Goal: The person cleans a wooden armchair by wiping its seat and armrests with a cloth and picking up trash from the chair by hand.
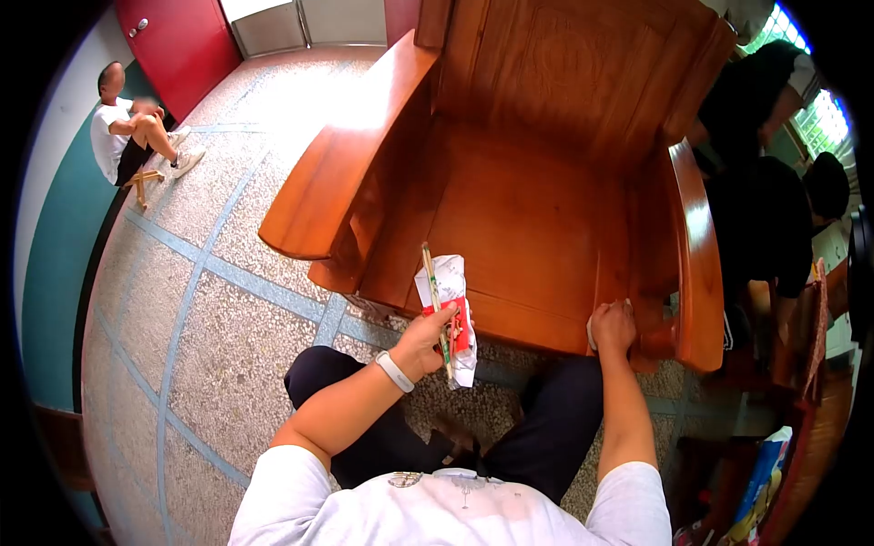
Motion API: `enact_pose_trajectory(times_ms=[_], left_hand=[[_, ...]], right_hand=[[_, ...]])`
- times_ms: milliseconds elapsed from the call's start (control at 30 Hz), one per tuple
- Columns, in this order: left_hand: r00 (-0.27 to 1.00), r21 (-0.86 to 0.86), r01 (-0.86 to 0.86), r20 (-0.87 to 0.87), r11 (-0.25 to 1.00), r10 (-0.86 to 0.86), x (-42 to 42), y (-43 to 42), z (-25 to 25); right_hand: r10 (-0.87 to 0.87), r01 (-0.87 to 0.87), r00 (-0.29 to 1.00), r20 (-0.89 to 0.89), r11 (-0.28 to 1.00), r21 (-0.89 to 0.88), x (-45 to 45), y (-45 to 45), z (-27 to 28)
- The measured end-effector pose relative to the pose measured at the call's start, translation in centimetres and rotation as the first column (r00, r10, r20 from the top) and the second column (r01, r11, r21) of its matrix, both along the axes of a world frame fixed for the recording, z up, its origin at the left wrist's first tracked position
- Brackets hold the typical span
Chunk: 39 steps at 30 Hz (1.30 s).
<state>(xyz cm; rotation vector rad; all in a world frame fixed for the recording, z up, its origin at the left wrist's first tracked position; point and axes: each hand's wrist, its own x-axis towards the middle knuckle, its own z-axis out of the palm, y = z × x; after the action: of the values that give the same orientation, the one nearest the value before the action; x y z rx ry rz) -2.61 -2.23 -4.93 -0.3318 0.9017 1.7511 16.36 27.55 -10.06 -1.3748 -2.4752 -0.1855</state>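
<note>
My left hand (424, 344), with a white band on its wrist, is closed around a thin light stick (431, 273), maybe a chopstick. The same grip holds a crumpled white paper (449, 272) and a red piece of wrapping (461, 338). They are in front of the seat of a large wooden armchair (519, 227). At the right front edge of that seat, my right hand (614, 326) is closed on a small white wad (591, 335), pressed against the wood. Whether the wad is cloth or paper I cannot tell.
On the left a person (114, 136) sits on a small wooden stool (142, 187) by the wall. Two people in dark clothes (760, 218) are behind the chair's right armrest (696, 264). A blue and white packet (763, 478) is at the lower right. A red door (187, 55) stands at the back.
</note>
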Motion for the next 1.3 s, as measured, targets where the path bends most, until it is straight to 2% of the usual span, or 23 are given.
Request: enact_pose_trajectory(times_ms=[100,133,200,233,267,333,367,400,500,533,600,633,700,767,800,867,933,1067,1133,1167,1200,1267,1300], left_hand=[[0.999,0.024,0.009,-0.037,1.000,-0.009,-0.3,-0.1,-1.3],[0.998,-0.046,-0.035,-0.046,0.998,0.033,-0.3,0.1,-2.5],[0.996,-0.009,-0.015,-0.087,1.000,0.014,-0.7,-0.2,-3.2],[0.996,0.006,-0.044,-0.075,0.999,0.044,-0.4,0.0,-2.6],[0.995,0.019,-0.074,-0.072,0.997,0.075,0.1,0.1,-1.8],[0.993,-0.014,-0.100,-0.060,0.995,0.099,0.3,0.1,-0.7],[0.993,-0.064,-0.102,-0.062,0.993,0.098,0.4,0.3,-0.4],[0.994,-0.065,-0.087,-0.072,0.994,0.082,0.4,0.1,-0.1],[0.992,0.037,-0.065,-0.110,0.997,0.068,0.1,-0.2,-1.3],[0.991,0.035,-0.079,-0.108,0.996,0.082,0.3,0.0,-1.0],[0.988,0.000,-0.116,-0.105,0.993,0.116,0.6,0.2,-0.4],[0.991,0.046,-0.086,-0.101,0.995,0.090,0.1,-0.2,-1.2],[0.988,0.038,-0.114,-0.104,0.993,0.118,0.3,0.0,-0.5],[0.988,0.055,-0.111,-0.103,0.992,0.116,0.6,-0.2,-0.1],[0.990,0.069,-0.098,-0.098,0.993,0.104,0.6,-0.3,-0.1],[0.991,0.094,-0.095,-0.083,0.991,0.102,0.5,-0.3,0.0],[0.996,0.070,-0.075,-0.052,0.995,0.079,0.6,-0.4,0.3],[0.999,0.075,0.001,-0.053,0.997,0.003,0.5,-0.5,0.8],[0.999,0.066,-0.004,-0.044,0.998,0.007,0.7,-0.2,1.6],[0.999,0.055,-0.010,-0.052,0.998,0.013,0.8,-0.1,1.9],[0.998,0.044,-0.018,-0.065,0.999,0.021,0.9,0.0,1.9],[0.998,0.038,-0.016,-0.061,0.999,0.019,0.7,0.0,1.6],[0.998,0.028,-0.012,-0.057,1.000,0.014,0.6,0.0,1.2]], right_hand=[[-0.036,0.042,0.998,0.055,0.992,-0.115,-0.4,0.6,0.7],[-0.073,0.091,0.993,0.097,0.975,-0.202,-0.6,0.8,1.1],[-0.247,0.316,0.944,0.220,0.871,-0.376,-1.1,2.0,1.4],[-0.225,0.338,0.930,0.289,0.834,-0.437,-1.3,2.4,1.9],[-0.139,0.221,0.967,0.212,0.872,-0.437,-0.9,3.6,0.2],[-0.088,0.141,0.985,0.147,0.901,-0.410,-3.0,0.1,2.1],[-0.051,0.138,0.984,0.169,0.819,-0.557,-4.4,-1.2,2.7],[-0.045,0.091,0.993,0.113,0.891,-0.445,-5.5,-3.3,0.9],[0.278,-0.246,0.960,0.020,0.880,-0.407,-8.7,-11.6,1.2],[0.412,-0.429,0.903,-0.120,0.869,-0.245,-9.2,-14.4,0.7],[0.557,-0.569,0.821,-0.127,0.775,-0.275,-10.4,-17.9,-2.0],[0.548,-0.560,0.827,-0.128,0.782,-0.273,-10.4,-19.4,-2.7],[0.487,-0.835,0.537,-0.689,0.424,-0.351,-9.1,-23.2,-3.9],[0.456,-0.801,0.581,-0.674,0.175,-0.572,-6.4,-25.5,-5.3],[0.585,-0.567,0.716,-0.381,0.169,-0.806,-4.7,-25.9,-6.6],[0.458,-0.664,0.696,-0.554,0.116,-0.739,-1.5,-26.0,-9.6],[0.275,-0.512,0.843,-0.462,0.147,-0.846,1.3,-24.8,-8.6],[-0.133,-0.501,0.839,-0.528,0.190,-0.844,4.0,-17.9,-2.3],[-0.543,-0.677,0.503,-0.672,0.237,-0.697,4.0,-15.1,1.6],[-0.606,-0.700,0.387,-0.695,0.298,-0.649,4.7,-12.6,1.3],[-0.656,-0.715,0.260,-0.709,0.362,-0.598,4.8,-10.3,0.7],[-0.585,-0.509,0.026,-0.811,0.690,-0.514,1.7,-8.3,5.3],[-0.540,-0.420,-0.009,-0.842,0.766,-0.487,0.8,-6.4,5.4]])
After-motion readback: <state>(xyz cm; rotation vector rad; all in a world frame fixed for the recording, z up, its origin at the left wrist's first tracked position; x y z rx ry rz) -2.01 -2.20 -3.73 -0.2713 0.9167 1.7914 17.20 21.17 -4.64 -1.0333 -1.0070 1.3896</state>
